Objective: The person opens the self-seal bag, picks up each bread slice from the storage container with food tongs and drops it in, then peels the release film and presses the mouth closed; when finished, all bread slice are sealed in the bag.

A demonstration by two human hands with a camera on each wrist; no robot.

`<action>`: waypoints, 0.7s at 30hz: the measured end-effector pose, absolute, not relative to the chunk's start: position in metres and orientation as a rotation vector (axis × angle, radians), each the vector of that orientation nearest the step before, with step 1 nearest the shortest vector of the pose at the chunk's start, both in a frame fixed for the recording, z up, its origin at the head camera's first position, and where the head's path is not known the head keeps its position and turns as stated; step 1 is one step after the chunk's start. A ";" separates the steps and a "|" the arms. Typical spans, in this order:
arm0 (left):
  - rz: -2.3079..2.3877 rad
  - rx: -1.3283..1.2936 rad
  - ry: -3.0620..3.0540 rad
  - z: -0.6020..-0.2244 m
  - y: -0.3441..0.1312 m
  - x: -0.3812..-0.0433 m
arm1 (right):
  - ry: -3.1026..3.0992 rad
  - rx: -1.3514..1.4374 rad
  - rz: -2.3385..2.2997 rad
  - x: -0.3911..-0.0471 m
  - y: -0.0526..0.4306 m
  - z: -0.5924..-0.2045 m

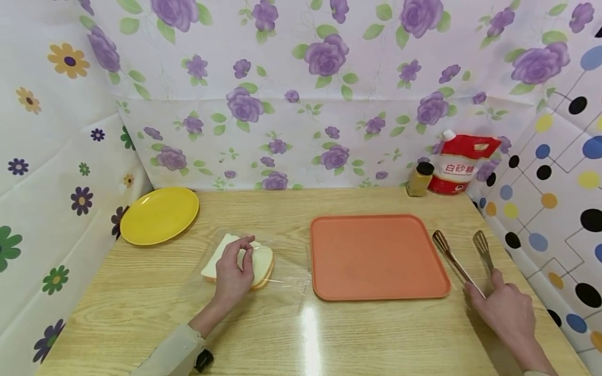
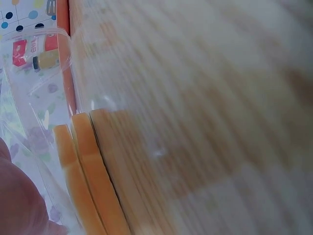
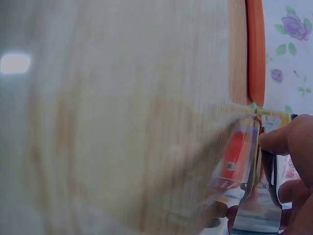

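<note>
Two stacked slices of white bread [image 1: 262, 263] lie in a clear plastic bag [image 1: 289, 271] on the table, left of the tray. Over them is my left hand [image 1: 233, 271], thumb and forefinger curled together, pinching the bag's film. In the left wrist view the crusts of the bread [image 2: 90, 166] show edge-on, with the raised film [image 2: 29, 103] beside them. My right hand [image 1: 508, 312] grips metal food tongs [image 1: 458, 269] at the right of the table, their two slotted heads spread apart. The right wrist view shows the fingers round the tongs [image 3: 259, 208].
An orange tray [image 1: 378, 258] lies flat between my hands. A yellow plate [image 1: 160, 215] is at the back left. Toward the back right stand a black-capped jar [image 1: 419, 180] and a red and white spouted pouch [image 1: 458, 166]. Patterned cloth [image 1: 282, 130] walls in the table.
</note>
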State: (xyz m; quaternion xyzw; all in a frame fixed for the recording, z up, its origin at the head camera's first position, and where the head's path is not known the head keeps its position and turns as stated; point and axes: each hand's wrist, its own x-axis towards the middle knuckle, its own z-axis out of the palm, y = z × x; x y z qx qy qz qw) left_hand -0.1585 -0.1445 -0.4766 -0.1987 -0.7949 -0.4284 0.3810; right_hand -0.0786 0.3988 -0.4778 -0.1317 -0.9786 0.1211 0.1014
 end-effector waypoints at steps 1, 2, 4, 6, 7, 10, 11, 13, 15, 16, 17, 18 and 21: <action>-1.092 -0.506 -2.030 -0.477 -0.145 -0.158 | -2.905 -0.394 0.355 -0.079 0.399 -0.478; -1.092 -0.505 -2.032 -0.477 -0.145 -0.158 | -2.917 -0.396 0.353 -0.079 0.399 -0.477; -1.099 -0.502 -2.039 -0.477 -0.145 -0.158 | -2.930 -0.401 0.350 -0.080 0.400 -0.477; -1.106 -0.497 -2.050 -0.476 -0.145 -0.158 | -2.947 -0.410 0.350 -0.081 0.400 -0.477; -1.108 -0.494 -2.056 -0.477 -0.146 -0.158 | -2.956 -0.414 0.351 -0.082 0.400 -0.477; -1.119 -0.486 -2.074 -0.477 -0.147 -0.158 | -2.982 -0.439 0.362 -0.083 0.398 -0.477; -1.118 -0.487 -2.073 -0.477 -0.147 -0.158 | -2.996 -0.453 0.371 -0.083 0.398 -0.476; -1.121 -0.490 -2.070 -0.477 -0.147 -0.158 | -3.015 -0.504 0.393 -0.083 0.394 -0.475; -1.123 -0.496 -2.061 -0.477 -0.148 -0.158 | -3.001 -0.566 0.394 -0.081 0.389 -0.473; -1.120 -0.502 -2.057 -0.478 -0.148 -0.158 | -2.992 -0.582 0.389 -0.080 0.385 -0.470; -1.118 -0.504 -2.059 -0.478 -0.148 -0.158 | -2.985 -0.593 0.389 -0.079 0.380 -0.466; -1.118 -0.508 -2.057 -0.478 -0.148 -0.158 | -2.958 -0.568 0.376 -0.077 0.373 -0.462; -1.118 -0.502 -2.071 -0.478 -0.149 -0.159 | -2.914 -0.364 0.429 -0.072 0.343 -0.443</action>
